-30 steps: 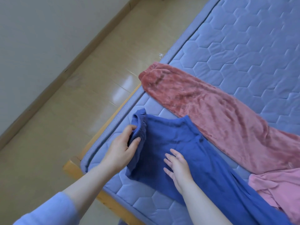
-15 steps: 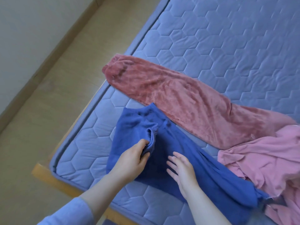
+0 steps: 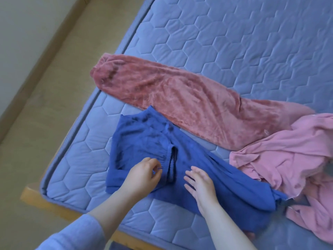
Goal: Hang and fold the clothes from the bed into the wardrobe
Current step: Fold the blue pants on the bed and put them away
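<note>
Two hands work the blue trousers [image 3: 140,141], which lie at the near corner of the bed [image 3: 234,42] with one end folded back over the rest. Your left hand [image 3: 142,177] pinches the gathered elastic edge of the folded part with curled fingers. Your right hand [image 3: 201,186] lies flat on the cloth just beside it, fingers straight and spread. Lay the pinched edge down square to the sides, then smooth outward with the flat hand so no ridge gets trapped. Mind the pink top [image 3: 288,159] touching the far end and the red trousers [image 3: 171,105] alongside; drag neither into the fold.
</note>
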Tool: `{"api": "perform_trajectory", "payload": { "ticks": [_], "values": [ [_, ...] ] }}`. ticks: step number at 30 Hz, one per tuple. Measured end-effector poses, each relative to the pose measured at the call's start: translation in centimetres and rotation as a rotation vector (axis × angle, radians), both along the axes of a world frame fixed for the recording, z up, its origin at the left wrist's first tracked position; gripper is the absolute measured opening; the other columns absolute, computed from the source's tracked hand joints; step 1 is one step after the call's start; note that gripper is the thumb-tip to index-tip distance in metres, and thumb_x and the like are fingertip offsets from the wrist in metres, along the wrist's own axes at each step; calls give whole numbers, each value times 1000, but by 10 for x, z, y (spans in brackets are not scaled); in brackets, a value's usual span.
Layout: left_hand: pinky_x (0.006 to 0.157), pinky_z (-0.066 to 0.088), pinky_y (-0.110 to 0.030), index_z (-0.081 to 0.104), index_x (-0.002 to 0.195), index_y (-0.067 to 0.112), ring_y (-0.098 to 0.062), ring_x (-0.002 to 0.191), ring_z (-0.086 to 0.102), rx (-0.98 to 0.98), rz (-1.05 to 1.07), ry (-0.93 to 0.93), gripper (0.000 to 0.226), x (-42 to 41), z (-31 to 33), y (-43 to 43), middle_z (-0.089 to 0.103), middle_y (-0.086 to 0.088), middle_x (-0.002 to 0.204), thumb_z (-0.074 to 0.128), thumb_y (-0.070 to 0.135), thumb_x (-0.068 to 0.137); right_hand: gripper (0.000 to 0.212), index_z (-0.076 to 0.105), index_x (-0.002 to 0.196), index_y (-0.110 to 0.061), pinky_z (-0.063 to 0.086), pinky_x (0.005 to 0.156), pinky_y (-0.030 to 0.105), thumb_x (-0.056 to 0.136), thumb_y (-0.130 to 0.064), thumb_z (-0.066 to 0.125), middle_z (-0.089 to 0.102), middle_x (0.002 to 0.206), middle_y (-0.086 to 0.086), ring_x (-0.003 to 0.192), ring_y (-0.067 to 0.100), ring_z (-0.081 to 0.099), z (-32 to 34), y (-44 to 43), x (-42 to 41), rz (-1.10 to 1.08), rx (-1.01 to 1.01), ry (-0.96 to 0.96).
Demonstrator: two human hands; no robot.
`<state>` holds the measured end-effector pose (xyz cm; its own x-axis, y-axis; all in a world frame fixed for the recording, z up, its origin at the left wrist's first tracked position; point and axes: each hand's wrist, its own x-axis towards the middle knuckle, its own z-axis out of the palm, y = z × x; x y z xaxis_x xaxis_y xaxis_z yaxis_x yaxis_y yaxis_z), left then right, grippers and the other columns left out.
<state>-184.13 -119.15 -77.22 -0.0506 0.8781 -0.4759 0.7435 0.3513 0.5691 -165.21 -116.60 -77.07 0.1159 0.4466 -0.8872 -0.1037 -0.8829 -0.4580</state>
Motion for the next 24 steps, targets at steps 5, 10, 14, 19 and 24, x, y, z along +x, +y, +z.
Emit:
{"api": "perform_trajectory", "payload": {
  "ticks": [5,10,14,19,24],
  "values": [
    [74,42,-23,65,98,19,-11,82,54,18,-65,-34,14,25,11,17,55,9,88,52,17,92,18,64,102,-19,52,76,29,96,-11,49,70,104,5,97,19,68,4,-5,32,4,92,-120],
    [75,44,-22,65,102,19,-9,83,55,17,-118,-93,18,71,19,29,58,10,94,51,16,92,24,67,98,-19,52,72,23,95,-5,47,72,94,0,80,6,69,18,-6,84,94,215,-276],
    [74,42,-20,65,99,20,-8,81,54,15,-177,-110,15,113,16,37,57,11,91,53,16,91,26,66,92,-23,53,78,29,92,-3,51,72,89,-1,77,5,67,26,-3,134,161,327,-445],
    [78,45,-25,66,99,17,-13,92,57,68,-252,-91,13,154,5,55,62,7,97,57,17,89,23,69,102,-18,49,87,35,85,-4,65,69,106,-2,98,20,63,19,4,189,522,457,-778],
    [85,43,-29,64,114,16,-22,106,51,77,-406,32,24,184,-9,67,60,1,112,58,20,91,45,63,125,-14,40,98,35,81,-14,72,63,116,5,109,29,53,-4,8,220,940,386,-902]
  ]
}}
